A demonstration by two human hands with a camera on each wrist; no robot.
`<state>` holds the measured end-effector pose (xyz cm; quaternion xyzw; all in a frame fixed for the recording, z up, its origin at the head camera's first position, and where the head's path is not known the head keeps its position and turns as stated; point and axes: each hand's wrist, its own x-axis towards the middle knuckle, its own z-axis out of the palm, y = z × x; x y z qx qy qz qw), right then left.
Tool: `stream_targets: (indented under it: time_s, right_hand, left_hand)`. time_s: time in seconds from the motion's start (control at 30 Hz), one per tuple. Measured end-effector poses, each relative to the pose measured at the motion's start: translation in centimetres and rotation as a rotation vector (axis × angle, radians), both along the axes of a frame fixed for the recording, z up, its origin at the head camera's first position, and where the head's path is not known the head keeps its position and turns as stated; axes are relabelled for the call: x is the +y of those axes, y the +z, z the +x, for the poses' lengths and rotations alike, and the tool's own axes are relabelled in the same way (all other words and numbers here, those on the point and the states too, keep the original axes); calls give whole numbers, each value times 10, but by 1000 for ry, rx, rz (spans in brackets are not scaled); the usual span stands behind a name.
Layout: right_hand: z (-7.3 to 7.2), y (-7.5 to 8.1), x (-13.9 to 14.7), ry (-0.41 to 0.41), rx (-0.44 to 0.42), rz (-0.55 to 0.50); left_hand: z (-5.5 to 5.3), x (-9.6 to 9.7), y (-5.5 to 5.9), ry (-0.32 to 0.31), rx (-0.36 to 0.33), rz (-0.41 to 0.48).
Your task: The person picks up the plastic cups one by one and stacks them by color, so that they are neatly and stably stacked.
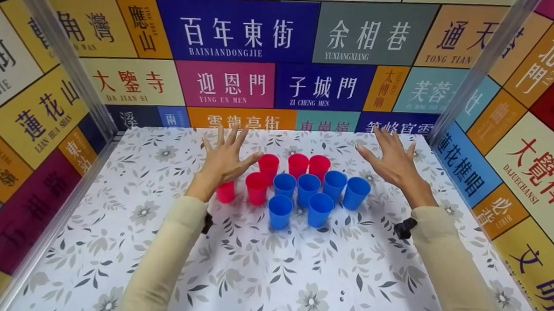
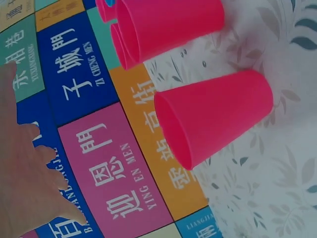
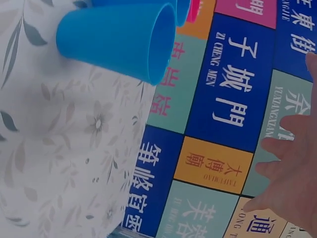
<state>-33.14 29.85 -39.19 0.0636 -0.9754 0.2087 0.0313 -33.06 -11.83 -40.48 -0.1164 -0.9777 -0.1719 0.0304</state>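
My left hand (image 1: pixel 223 160) is spread, fingers apart, at the left of a group of plastic cups, holding nothing. It overlaps a red cup (image 1: pixel 226 193) in the head view and hides its upper part. Beside it stands another red cup (image 1: pixel 256 189), and more red cups (image 1: pixel 319 166) form the back of the group. Several blue cups (image 1: pixel 307 189) stand in front and to the right, mouths up. Right of the rightmost blue cup (image 1: pixel 356 194), my right hand (image 1: pixel 395 160) has its fingers fanned out, apart from the cups. A red cup (image 2: pixel 218 119) fills much of the left wrist view.
The cups stand on a white table (image 1: pixel 234 275) with a grey leaf and flower pattern. Colourful panels with writing (image 1: pixel 235 30) wall in the back and both sides. Clear upright posts (image 1: pixel 472 70) rise at the back corners. Each wrist carries a small black device (image 1: pixel 404 228).
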Motion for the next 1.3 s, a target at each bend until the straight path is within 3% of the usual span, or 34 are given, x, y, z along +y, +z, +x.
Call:
stream_targets:
  time_s: [0.27,0.57,0.93,1.3]
  right_hand:
    - [18,-13,-1,13,27,-70]
    - [31,-28,4,4,45,-283]
    - [40,-69,5,-15,95,-481]
    - [39,-102,6,7,59,-700]
  left_hand:
    - [21,-5,-12,-21,20,134]
    - [42,-3,-28,-37,75,295]
    - [63,15,-55,-10,43,427]
    - [76,34,-84,-29,-70,722]
